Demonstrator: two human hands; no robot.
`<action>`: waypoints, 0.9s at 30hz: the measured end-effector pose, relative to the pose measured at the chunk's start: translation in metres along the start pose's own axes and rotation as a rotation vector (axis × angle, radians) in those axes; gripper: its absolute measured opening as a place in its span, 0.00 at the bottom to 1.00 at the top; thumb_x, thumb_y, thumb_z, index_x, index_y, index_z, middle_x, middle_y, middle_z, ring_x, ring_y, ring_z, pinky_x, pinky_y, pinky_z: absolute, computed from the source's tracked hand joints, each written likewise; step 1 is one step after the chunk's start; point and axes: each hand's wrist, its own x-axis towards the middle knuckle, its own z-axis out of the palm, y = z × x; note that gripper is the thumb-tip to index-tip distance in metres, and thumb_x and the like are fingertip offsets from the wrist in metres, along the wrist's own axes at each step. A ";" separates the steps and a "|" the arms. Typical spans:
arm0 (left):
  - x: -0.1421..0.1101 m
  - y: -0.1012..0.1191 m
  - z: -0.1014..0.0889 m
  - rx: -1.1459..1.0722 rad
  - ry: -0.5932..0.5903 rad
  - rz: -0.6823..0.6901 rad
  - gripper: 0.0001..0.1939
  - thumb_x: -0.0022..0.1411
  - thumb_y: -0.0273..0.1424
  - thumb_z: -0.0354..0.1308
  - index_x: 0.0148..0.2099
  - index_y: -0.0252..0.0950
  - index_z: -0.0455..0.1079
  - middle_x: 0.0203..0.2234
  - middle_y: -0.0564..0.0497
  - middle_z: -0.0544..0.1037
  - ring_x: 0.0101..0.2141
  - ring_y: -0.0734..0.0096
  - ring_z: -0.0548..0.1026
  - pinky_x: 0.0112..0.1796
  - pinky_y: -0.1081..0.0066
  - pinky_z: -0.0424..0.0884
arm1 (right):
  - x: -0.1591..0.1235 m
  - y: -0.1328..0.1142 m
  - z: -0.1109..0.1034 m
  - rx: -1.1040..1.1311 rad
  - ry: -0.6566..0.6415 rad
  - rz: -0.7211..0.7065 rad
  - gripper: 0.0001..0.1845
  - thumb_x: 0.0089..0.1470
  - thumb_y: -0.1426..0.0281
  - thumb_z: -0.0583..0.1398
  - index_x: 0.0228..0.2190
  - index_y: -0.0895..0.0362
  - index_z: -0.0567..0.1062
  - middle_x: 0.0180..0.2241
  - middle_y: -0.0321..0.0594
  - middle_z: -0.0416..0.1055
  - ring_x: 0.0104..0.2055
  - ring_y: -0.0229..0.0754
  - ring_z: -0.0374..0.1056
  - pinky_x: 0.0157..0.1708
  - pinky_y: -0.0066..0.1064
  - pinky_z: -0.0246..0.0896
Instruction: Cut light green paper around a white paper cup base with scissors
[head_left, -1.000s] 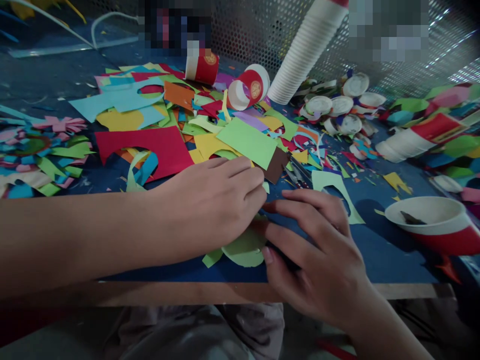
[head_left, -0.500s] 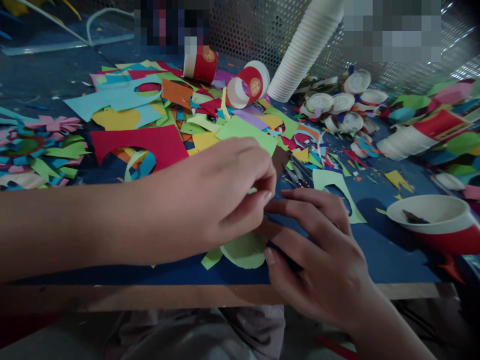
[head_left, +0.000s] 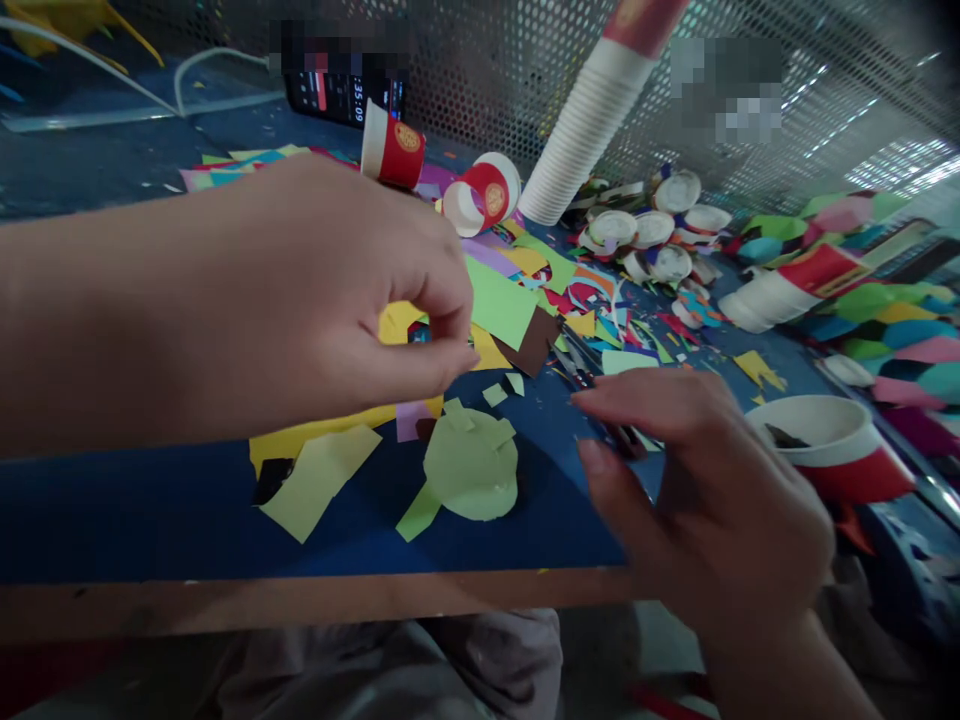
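My left hand is raised over the paper scraps, thumb and forefinger pinched together. Whatever lies between those fingertips, if anything, is too small to make out. To the right, my right hand hovers with forefinger and thumb apart, nothing between them. On the blue table between my hands lies a pale green paper disc with small green tabs at its edge. Two small green paper bits rest just above it. A pale green offcut lies to its left. Scissors lie near my right fingertips, partly hidden.
A red-and-white paper cup stands at the right. Behind are two tipped cups, a tall leaning cup stack and coloured scraps. A phone leans against the perforated metal panel. The wooden table edge runs in front.
My hands have drawn apart from over the green disc: the left up and leftward, the right to the right. The disc and its tabs are now uncovered. The view has shifted slightly.
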 end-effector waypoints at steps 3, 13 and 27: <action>0.000 -0.006 0.004 0.169 -0.088 0.227 0.17 0.64 0.41 0.53 0.39 0.42 0.82 0.35 0.55 0.78 0.35 0.70 0.73 0.51 0.63 0.66 | 0.018 0.011 -0.005 -0.188 -0.176 -0.097 0.05 0.61 0.77 0.62 0.37 0.62 0.81 0.36 0.46 0.77 0.41 0.47 0.72 0.44 0.40 0.66; -0.005 -0.003 0.023 0.163 -0.155 0.317 0.18 0.64 0.26 0.51 0.42 0.46 0.82 0.37 0.52 0.79 0.39 0.62 0.74 0.43 0.65 0.68 | 0.080 0.031 0.010 -0.342 -0.886 -0.255 0.10 0.61 0.77 0.60 0.36 0.62 0.84 0.35 0.48 0.77 0.39 0.51 0.71 0.37 0.39 0.62; -0.001 -0.011 0.024 0.111 -0.004 0.309 0.19 0.62 0.26 0.47 0.38 0.42 0.81 0.35 0.51 0.80 0.34 0.64 0.76 0.39 0.67 0.66 | 0.093 0.037 0.017 -0.068 -1.003 0.074 0.09 0.50 0.82 0.63 0.31 0.59 0.79 0.30 0.37 0.76 0.30 0.39 0.69 0.32 0.29 0.60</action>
